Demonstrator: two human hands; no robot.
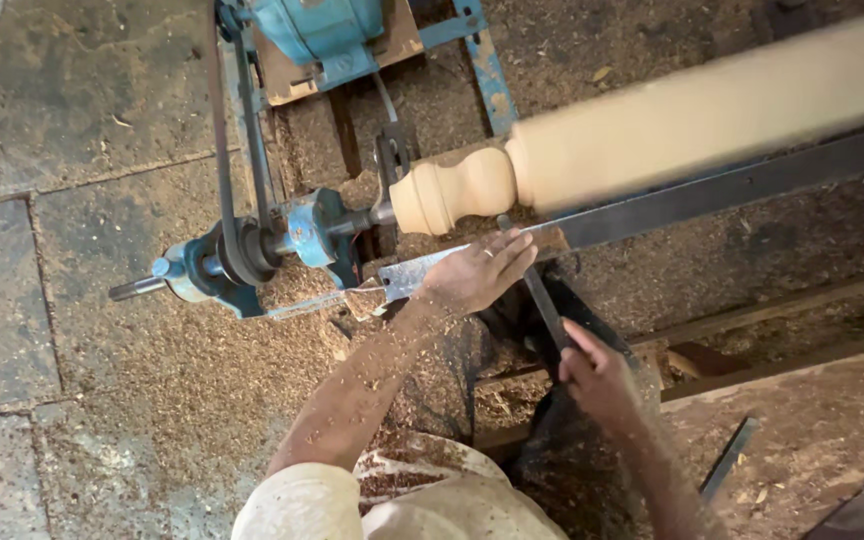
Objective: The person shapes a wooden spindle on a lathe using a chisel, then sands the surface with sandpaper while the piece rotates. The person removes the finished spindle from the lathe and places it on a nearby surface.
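Left hand (477, 272) flat on metal tool rest (652, 205), steadying chisel (542, 295); right hand (597, 375) clenched round chisel handle. Chisel tip at pale turned spindle (572, 160) on blue lathe (252, 250). Sawdust (182, 340) covers floor left.

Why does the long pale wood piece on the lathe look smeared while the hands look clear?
Head view: the wooden spindle is motion-blurred, its edges soft, most of all at the upper right; the left hand, right hand and chisel are fairly sharp; light is even, without glare.
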